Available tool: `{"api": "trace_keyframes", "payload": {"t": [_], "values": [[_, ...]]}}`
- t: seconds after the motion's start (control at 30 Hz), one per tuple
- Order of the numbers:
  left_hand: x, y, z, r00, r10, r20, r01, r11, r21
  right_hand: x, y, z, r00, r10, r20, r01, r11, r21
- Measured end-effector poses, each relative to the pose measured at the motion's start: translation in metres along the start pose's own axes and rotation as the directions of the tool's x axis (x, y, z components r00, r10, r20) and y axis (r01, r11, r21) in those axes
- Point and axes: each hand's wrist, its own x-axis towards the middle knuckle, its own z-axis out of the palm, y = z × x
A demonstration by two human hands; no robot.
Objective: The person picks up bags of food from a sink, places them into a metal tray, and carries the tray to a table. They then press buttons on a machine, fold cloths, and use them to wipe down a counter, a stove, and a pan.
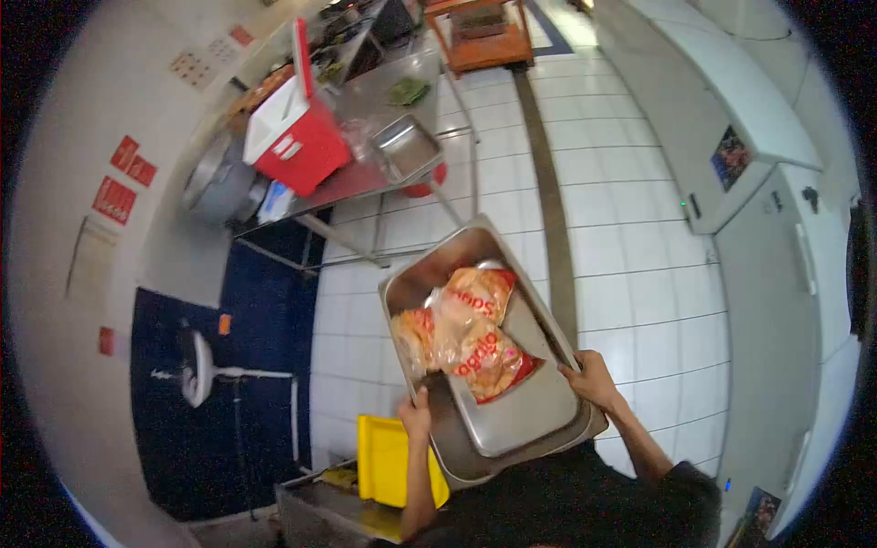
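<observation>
A large steel tray (pixel 521 416) is held out in front of my body, tilted in view. Several clear plastic packs with red print (pixel 480 333) lie inside it, toward its far and left part. My left hand (pixel 416 416) is closed on the tray's left rim. On the right side, my right hand (pixel 592 379) grips the opposite rim near the close corner. The fingers under the rim are partly hidden.
A steel table (pixel 361 178) at the upper left bears an open red cooler (pixel 306 137), a small steel pan (pixel 406 146) and greens (pixel 408 90). White freezers (pixel 767 265) line the right. A yellow container (pixel 384 461) is at lower left, an orange cart (pixel 480 50) farther off.
</observation>
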Motion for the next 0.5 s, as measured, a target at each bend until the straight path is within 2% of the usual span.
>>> {"api": "trace_keyframes", "payload": {"t": [0.03, 0.07, 0.1, 0.13, 0.17, 0.2, 0.23, 0.27, 0.33, 0.37, 0.4, 0.43, 0.47, 0.5], "values": [[0.021, 0.037, 0.024, 0.997, -0.019, 0.073, 0.025, 0.997, -0.076, 0.009, 0.0, -0.023, 1.0, 0.009, -0.01, -0.009, 0.999, -0.031], [0.038, 0.073, 0.066, 0.988, -0.031, 0.152, 0.054, 0.988, -0.147, 0.017, 0.013, -0.049, 0.992, 0.078, -0.095, -0.075, 0.997, 0.032], [0.061, 0.094, 0.107, 0.98, 0.069, 0.185, -0.039, 0.987, -0.157, 0.029, 0.022, -0.071, 0.975, 0.138, -0.176, -0.124, 0.988, 0.089], [0.083, 0.115, 0.145, 0.964, 0.162, 0.212, -0.126, 0.977, -0.171, 0.042, 0.026, -0.089, 0.954, 0.116, -0.277, -0.119, 0.993, 0.005], [0.109, 0.146, 0.179, 0.941, 0.174, 0.29, -0.123, 0.975, -0.187, 0.061, 0.031, -0.104, 0.94, 0.178, -0.292, -0.15, 0.982, 0.118], [0.135, 0.176, 0.213, 0.916, 0.189, 0.355, -0.122, 0.972, -0.201, 0.082, 0.038, -0.119, 0.92, 0.187, -0.344, -0.155, 0.981, 0.118], [0.138, 0.162, 0.18, 0.902, 0.236, 0.361, -0.137, 0.951, -0.278, 0.032, 0.011, -0.075, 0.875, 0.168, -0.455, -0.132, 0.985, 0.11], [0.156, 0.185, 0.229, 0.871, 0.288, 0.399, -0.197, 0.947, -0.255, 0.062, 0.025, -0.098, 0.885, 0.142, -0.444, -0.114, 0.989, 0.089], [0.21, 0.24, 0.292, 0.795, 0.378, 0.474, -0.287, 0.924, -0.253, 0.11, 0.019, -0.123, 0.804, 0.265, -0.532, -0.154, 0.957, 0.244], [0.23, 0.264, 0.312, 0.755, 0.413, 0.51, -0.308, 0.909, -0.281, 0.124, 0.027, -0.122, 0.799, 0.254, -0.544, -0.152, 0.962, 0.226], [0.257, 0.294, 0.328, 0.729, 0.354, 0.586, -0.33, 0.932, -0.152, 0.154, 0.037, -0.118, 0.758, 0.251, -0.603, -0.103, 0.958, 0.269], [0.283, 0.318, 0.349, 0.72, 0.376, 0.583, -0.327, 0.925, -0.194, 0.179, 0.038, -0.128, 0.715, 0.253, -0.652, -0.066, 0.953, 0.297], [0.279, 0.322, 0.33, 0.647, 0.451, 0.615, -0.377, 0.89, -0.256, 0.151, 0.016, -0.111, 0.683, 0.244, -0.688, -0.067, 0.959, 0.274], [0.287, 0.332, 0.344, 0.574, 0.508, 0.642, -0.43, 0.854, -0.292, 0.156, 0.017, -0.106, 0.635, 0.303, -0.711, -0.071, 0.939, 0.337]]}}
